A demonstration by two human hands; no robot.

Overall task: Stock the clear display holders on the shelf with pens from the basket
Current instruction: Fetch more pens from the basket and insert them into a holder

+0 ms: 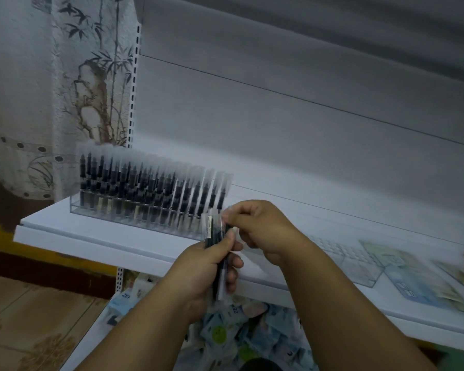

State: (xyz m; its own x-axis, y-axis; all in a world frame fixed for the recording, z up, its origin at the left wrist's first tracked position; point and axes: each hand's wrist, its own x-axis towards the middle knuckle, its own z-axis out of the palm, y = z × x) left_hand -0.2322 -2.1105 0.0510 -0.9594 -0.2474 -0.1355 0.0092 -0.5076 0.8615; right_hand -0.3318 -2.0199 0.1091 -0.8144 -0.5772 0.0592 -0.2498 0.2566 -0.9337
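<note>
A clear display holder (91,210) stands on the white shelf (97,236) at the left, filled with several black pens (134,183) in clear sleeves, upright in rows. My left hand (198,269) grips a small bundle of sleeved black pens (212,231) just in front of the holder's right end. My right hand (255,223) pinches the top of one sleeved pen in that bundle. A second clear holder (354,266) lies further right on the shelf; I see no pens in it. No basket is in view.
Printed packets (418,282) lie on the shelf at the right. Below the shelf, a lower level holds a heap of small blue and white packets (252,336). A curtain with a bamboo print (65,89) hangs at the left, beside the slotted shelf upright (134,76).
</note>
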